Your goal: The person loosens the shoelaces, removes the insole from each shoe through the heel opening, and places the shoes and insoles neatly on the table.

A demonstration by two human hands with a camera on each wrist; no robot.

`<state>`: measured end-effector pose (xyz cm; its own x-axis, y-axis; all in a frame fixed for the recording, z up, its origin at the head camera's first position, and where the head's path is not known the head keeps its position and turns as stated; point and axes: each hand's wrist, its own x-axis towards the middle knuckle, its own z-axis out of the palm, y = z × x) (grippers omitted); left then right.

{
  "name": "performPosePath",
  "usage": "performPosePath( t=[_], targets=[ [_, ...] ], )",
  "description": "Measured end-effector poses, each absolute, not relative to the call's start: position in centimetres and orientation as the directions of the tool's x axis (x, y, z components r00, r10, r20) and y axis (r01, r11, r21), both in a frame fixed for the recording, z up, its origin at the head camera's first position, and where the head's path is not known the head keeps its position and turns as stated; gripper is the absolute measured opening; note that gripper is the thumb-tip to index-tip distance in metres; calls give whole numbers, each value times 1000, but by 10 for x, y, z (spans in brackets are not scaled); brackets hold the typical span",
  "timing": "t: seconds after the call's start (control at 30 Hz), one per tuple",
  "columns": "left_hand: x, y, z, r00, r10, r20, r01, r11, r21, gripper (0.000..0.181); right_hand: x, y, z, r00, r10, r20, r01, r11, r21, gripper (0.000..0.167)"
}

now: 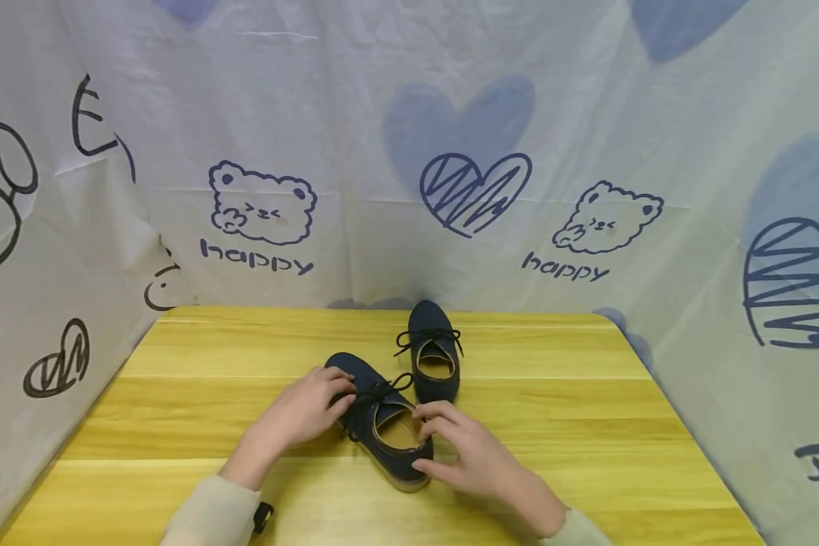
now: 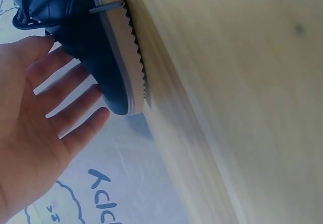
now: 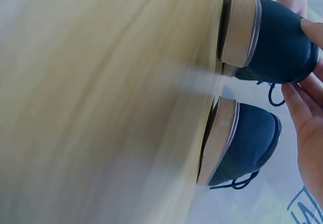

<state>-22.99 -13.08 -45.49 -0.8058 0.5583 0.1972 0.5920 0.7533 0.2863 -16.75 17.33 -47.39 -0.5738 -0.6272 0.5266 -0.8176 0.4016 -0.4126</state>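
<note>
A dark navy lace-up shoe [image 1: 394, 458] stands on its sole on the table, its toe pointing to the far left. My left hand [image 1: 307, 408] touches its toe end beside the black bow; in the left wrist view, the fingers lie fairly straight against the upper [image 2: 96, 57]. At the heel, my right hand [image 1: 469, 451] grips the shoe, thumb on one side and fingers on the other, as the right wrist view shows on the heel [image 3: 282, 42]. The matching shoe [image 1: 435, 388] stands just behind, toe away from me, its lace tied in a bow; neither hand holds it.
The yellow wood-grain table [image 1: 560, 409] carries both shoes. A pale cloth [image 1: 355, 136] printed with hearts and bears hangs behind the table and along both sides. Near the left sleeve is a small black object [image 1: 262, 517], partly hidden.
</note>
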Motion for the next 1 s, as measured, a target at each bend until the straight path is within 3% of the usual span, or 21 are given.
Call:
performPosePath(
  t=[0.23,0.83,1.0],
  targets=[
    [-219,-138,-454,-776,583,240,630,728,269,14,-164,182,-472,-687,-597,415,-717,462,-522,28],
    [-179,-152,-443,-772,616,158,621,675,399,13,-163,199,-466,-716,-611,338,-673,473,-569,30],
    [-170,-154,-443,-771,623,132,616,675,406,13,-164,204,-465,-726,-625,287,-634,448,-630,32]
  ],
)
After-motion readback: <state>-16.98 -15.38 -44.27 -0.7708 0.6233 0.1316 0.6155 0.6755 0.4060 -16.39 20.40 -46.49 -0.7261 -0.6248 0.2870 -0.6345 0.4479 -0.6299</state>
